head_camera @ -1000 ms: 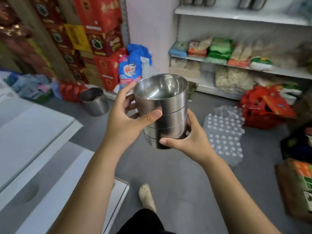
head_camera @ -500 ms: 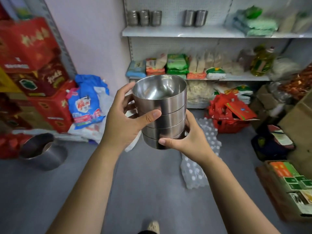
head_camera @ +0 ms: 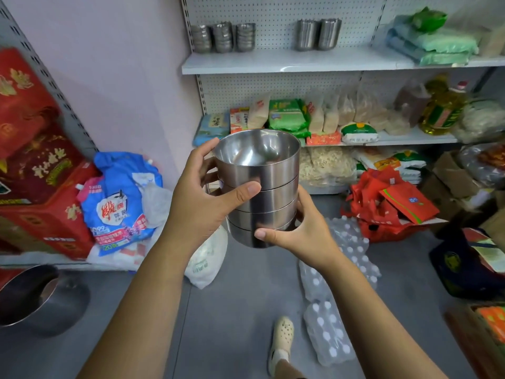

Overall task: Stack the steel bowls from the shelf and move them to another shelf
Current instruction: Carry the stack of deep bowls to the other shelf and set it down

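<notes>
Over the last second your view has swung off the white counter and the floor and now squares up to the shelving, while your grip has not altered. The stack of steel bowls (head_camera: 259,187), four nested, is held in mid-air at chest height in front of you, upright, well short of any shelf.

Your left hand (head_camera: 196,203) clamps the upper part: its thumb lies across the front wall at the second bowl and its fingers (head_camera: 205,150) curl round the far side by the top rim. Your right hand (head_camera: 303,233) cups the base, thumb pressed along the lowest bowl, the other fingers wrapped out of sight behind.

That suggests the stacking is done and you are on the carry. The white upper shelf (head_camera: 287,61) is now fully in view and looks the likely target. It bears three stacks of small steel bowls (head_camera: 222,38) at its left and two stacks of steel cups (head_camera: 318,34) further right, with a bare stretch between them.

The top bowl of your stack is empty and shows only reflections. The steel pot (head_camera: 32,294) on the floor at your left is dark inside; whether it holds anything cannot be told. Packs of water bottles (head_camera: 328,332) lie on the floor just right of your path.
</notes>
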`<state>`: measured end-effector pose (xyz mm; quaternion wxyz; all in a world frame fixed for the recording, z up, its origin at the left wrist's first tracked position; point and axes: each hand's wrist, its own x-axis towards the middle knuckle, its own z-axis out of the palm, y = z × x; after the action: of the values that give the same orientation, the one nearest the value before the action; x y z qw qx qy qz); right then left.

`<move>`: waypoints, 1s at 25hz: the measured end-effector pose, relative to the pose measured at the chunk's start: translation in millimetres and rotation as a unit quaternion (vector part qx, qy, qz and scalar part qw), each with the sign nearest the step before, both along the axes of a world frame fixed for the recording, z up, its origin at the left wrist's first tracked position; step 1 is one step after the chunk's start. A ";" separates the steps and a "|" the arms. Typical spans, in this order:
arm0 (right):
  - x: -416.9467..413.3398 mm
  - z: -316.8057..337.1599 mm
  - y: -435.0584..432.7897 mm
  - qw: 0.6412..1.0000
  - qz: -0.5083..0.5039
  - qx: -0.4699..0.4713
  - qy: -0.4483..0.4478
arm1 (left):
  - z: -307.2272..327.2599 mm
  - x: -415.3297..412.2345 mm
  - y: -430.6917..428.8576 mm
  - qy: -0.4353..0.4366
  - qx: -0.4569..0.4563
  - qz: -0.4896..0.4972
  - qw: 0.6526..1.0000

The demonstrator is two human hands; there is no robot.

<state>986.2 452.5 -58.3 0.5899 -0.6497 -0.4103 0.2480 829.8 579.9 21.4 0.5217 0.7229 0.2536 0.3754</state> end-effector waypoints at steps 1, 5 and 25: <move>18.9 -1.5 20.5 1.000 0.006 0.002 0.001 | -0.5 17.3 17.1 0.001 0.001 0.004 1.000; 107.1 0.9 104.5 0.999 0.029 0.017 0.011 | 6.0 96.6 94.3 -0.005 -0.003 0.015 1.000; 416.2 2.8 435.7 0.989 -0.119 0.083 0.023 | 31.5 434.3 453.6 -0.003 0.051 -0.140 0.989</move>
<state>1402.4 888.2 -55.6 0.6763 -0.6367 -0.3360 0.1562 1264.2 1033.5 53.0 0.5326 0.7756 0.1292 0.3132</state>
